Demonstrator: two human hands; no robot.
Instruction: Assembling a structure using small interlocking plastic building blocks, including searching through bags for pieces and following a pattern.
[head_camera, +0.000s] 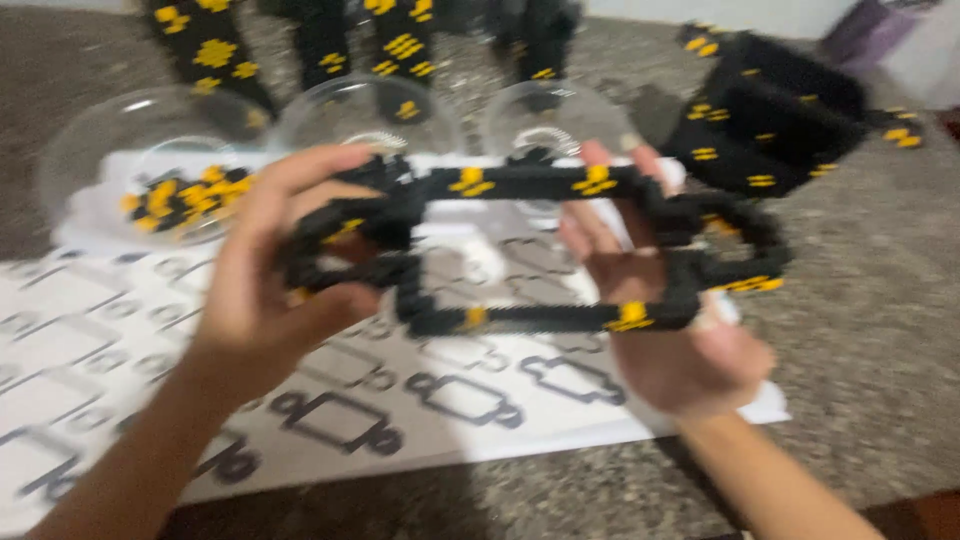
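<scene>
The left hand (265, 275) is closed around the left end of a black brick-built frame (530, 250) with yellow pieces, and the right hand (665, 320) is clasped on its right part; the whole view is smeared by motion blur, so the exact finger placement cannot be made out. The frame is held above the table, its long axis running left to right, its open middle faced toward the camera. Beneath it a white printed instruction sheet (330, 400) is spread. Behind, three clear plastic bowls (150, 165) are seen, one filled with yellow and black pieces. Further black-and-yellow assemblies (770, 120) are set on the speckled grey countertop (870, 330), several cut off by the top edge.
</scene>
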